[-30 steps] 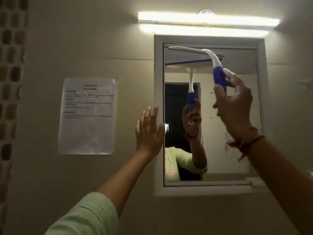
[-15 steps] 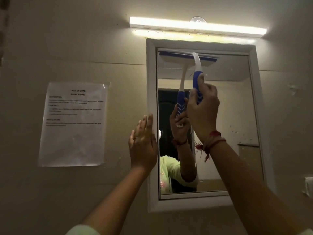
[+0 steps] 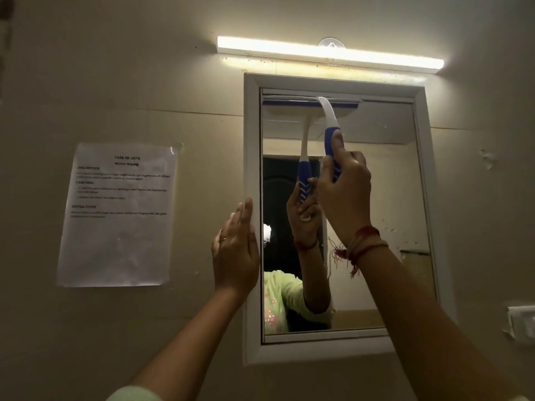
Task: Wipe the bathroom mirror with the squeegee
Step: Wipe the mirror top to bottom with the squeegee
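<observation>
A white-framed mirror (image 3: 385,180) hangs on the beige wall. My right hand (image 3: 344,192) grips the blue handle of a white-and-blue squeegee (image 3: 328,117). Its blade lies flat against the glass along the mirror's top edge, over the left and middle part. My left hand (image 3: 236,250) rests flat, fingers together, on the mirror's left frame at mid-height and holds nothing. The glass reflects the squeegee, my hand and a green sleeve. Small specks show on the right side of the glass.
A lit tube light (image 3: 330,53) runs just above the mirror. A printed paper sheet (image 3: 118,215) is taped to the wall left of the mirror. A white switch plate (image 3: 521,322) sits at the right edge.
My right hand moved the squeegee left and up, and the blade went from tilted off the glass to flat along the top edge. My left hand stayed on the frame.
</observation>
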The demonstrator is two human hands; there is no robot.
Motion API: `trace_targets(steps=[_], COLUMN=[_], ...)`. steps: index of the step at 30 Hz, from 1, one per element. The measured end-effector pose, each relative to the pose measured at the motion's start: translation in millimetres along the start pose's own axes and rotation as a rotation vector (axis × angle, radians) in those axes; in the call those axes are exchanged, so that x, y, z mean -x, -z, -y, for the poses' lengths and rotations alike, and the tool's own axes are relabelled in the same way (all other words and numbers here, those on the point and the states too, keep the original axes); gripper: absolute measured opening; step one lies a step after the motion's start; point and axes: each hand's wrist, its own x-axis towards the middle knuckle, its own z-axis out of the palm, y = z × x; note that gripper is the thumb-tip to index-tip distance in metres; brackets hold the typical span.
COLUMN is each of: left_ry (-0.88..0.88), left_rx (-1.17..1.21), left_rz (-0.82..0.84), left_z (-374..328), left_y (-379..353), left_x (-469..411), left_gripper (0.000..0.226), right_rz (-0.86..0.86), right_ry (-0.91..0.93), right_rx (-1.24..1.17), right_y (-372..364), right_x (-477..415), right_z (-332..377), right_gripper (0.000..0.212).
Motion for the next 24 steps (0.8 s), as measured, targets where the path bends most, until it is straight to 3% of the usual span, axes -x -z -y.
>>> trace_targets(steps=[7, 15, 24], left_ry=[-0.009, -0.011, -0.02], left_rx=[-0.014, -0.023, -0.006], left_rz=[-0.001, -0.018, -0.024], left_z=[0, 2, 2], left_y=[0, -1, -1], left_x=[0, 0, 0], left_gripper=[0.048, 0.047, 0.048], right_rz=[0.04, 0.023, 0.035], right_ry=[0.05, 0.042, 0.052], right_rx=[0.06, 0.067, 0.119], right_y=[15, 3, 25], right_x=[45, 6, 60], right_z=[-20, -6, -31], right_gripper=[0.05, 0.048, 0.052])
